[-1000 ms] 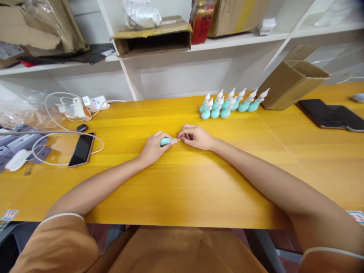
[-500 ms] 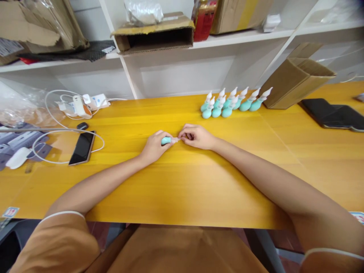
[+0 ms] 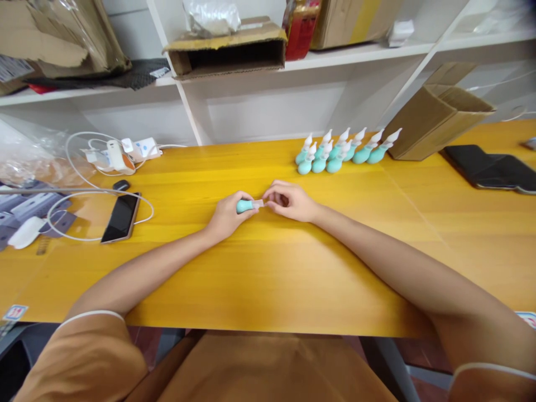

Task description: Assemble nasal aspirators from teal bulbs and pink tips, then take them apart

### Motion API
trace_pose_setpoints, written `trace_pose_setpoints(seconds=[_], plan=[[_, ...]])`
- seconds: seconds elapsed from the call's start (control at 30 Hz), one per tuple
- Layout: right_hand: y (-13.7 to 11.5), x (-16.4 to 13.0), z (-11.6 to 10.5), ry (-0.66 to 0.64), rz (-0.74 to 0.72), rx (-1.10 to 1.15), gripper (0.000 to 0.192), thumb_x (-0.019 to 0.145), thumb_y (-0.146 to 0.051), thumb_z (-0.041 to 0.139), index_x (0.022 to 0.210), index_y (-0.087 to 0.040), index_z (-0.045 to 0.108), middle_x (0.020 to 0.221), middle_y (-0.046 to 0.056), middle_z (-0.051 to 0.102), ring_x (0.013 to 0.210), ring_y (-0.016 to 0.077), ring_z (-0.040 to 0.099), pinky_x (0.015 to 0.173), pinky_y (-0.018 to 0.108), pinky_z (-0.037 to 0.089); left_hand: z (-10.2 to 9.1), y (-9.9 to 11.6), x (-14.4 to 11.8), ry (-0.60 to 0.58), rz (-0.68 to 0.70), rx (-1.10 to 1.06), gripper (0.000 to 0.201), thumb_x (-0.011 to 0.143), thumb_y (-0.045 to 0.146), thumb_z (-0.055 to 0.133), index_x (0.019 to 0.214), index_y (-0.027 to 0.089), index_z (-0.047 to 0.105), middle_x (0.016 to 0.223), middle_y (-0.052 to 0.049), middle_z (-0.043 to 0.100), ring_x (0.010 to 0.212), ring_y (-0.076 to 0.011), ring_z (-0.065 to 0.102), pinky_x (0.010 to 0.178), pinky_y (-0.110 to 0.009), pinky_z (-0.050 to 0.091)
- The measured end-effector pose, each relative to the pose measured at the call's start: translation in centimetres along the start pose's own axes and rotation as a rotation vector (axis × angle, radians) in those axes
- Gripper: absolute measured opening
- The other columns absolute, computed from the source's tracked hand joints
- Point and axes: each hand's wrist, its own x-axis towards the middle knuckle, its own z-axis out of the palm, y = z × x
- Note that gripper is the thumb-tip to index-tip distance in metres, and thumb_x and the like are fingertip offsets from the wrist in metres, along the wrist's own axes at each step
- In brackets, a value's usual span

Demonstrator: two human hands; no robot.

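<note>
My left hand (image 3: 228,216) is closed around a small teal bulb syringe (image 3: 244,206), which lies sideways with its clear, pale nozzle pointing right. At the nozzle's tip is my right hand (image 3: 292,201), its fingers curled and thumb and fingertips close together. Whether a small piece is between those fingertips is too fine to make out. Farther back on the right, several similar teal bulb syringes (image 3: 319,163) stand upright in two rows with white pointed tips.
A wooden table (image 3: 268,279) spans the view. To the left lie a phone (image 3: 121,218), white cables and a power strip (image 3: 144,149). An opened cardboard box (image 3: 435,117) and a black pouch (image 3: 489,167) are at the right. Behind, a white shelf (image 3: 355,66) carries boxes.
The bulb syringe has turned slightly in my left hand, so more of its bulb shows. My right fingers have shifted a little and parted slightly at the nozzle tip.
</note>
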Motion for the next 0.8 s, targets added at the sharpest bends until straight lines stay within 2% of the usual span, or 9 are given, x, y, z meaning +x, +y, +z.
trace_pose_setpoints(seconds=[0.13,0.3,0.43,0.53,0.6,0.7,0.8], plan=[[-1.4,0.0,1.4,-0.011,-0.056,0.043,0.038,0.093,-0.049,0.088,0.114,-0.022,0.072,0.087,-0.001,0.060,0.064,0.0125,0.052,0.064,0.029,0.048,-0.1,0.2,-0.1,-0.005,-0.011,-0.086,0.033,0.090,0.048,0.086,0.109,0.024,0.074,0.104,0.000,0.081,0.093,-0.0198,0.071,0.090,-0.032,0.055],[-2.1,-0.1,2.5,0.045,-0.029,0.097,0.031,0.098,-0.048,0.084,0.107,-0.022,0.071,0.085,-0.002,0.059,0.065,0.0123,0.052,0.065,0.029,0.046,-0.2,0.1,0.0,-0.054,0.014,-0.182,0.041,0.088,0.057,0.084,0.108,0.023,0.072,0.103,-0.001,0.078,0.092,-0.0194,0.069,0.086,-0.031,0.055],[-1.3,0.2,1.7,0.115,0.014,0.098,0.019,0.100,-0.038,0.076,0.109,-0.022,0.071,0.095,0.002,0.062,0.070,0.0138,0.056,0.065,0.029,0.049,-0.2,0.0,0.1,-0.014,-0.001,-0.227,0.040,0.095,0.060,0.075,0.107,0.023,0.069,0.098,0.000,0.074,0.088,-0.0182,0.065,0.083,-0.030,0.052],[0.2,0.4,0.6,0.222,0.081,0.016,0.015,0.092,-0.029,0.076,0.105,-0.021,0.071,0.101,0.005,0.060,0.073,0.0149,0.057,0.062,0.029,0.050,-0.1,0.0,0.2,0.015,-0.043,-0.212,0.037,0.098,0.059,0.071,0.105,0.023,0.067,0.092,0.001,0.070,0.082,-0.0166,0.061,0.080,-0.029,0.049],[1.2,0.5,-0.1,0.281,0.136,-0.038,0.016,0.085,-0.025,0.076,0.099,-0.020,0.070,0.098,0.005,0.059,0.075,0.0162,0.057,0.063,0.030,0.051,-0.2,0.1,0.2,0.024,-0.068,-0.204,0.036,0.098,0.058,0.071,0.105,0.023,0.066,0.093,0.001,0.070,0.083,-0.0168,0.060,0.081,-0.030,0.048],[2.0,0.5,-0.6,0.309,0.210,-0.037,0.017,0.082,-0.026,0.075,0.097,-0.020,0.070,0.094,0.005,0.059,0.078,0.0186,0.059,0.065,0.031,0.053,-0.2,0.2,0.2,0.021,-0.086,-0.201,0.035,0.098,0.058,0.071,0.104,0.023,0.066,0.093,0.001,0.071,0.083,-0.0173,0.061,0.081,-0.030,0.048],[2.0,0.6,-0.6,0.273,0.238,-0.040,0.022,0.092,-0.037,0.072,0.106,-0.021,0.077,0.096,0.007,0.063,0.081,0.0201,0.061,0.067,0.033,0.056,-0.2,0.2,0.2,0.011,-0.092,-0.203,0.036,0.099,0.059,0.070,0.103,0.024,0.065,0.091,0.001,0.071,0.082,-0.0175,0.061,0.081,-0.030,0.048]])
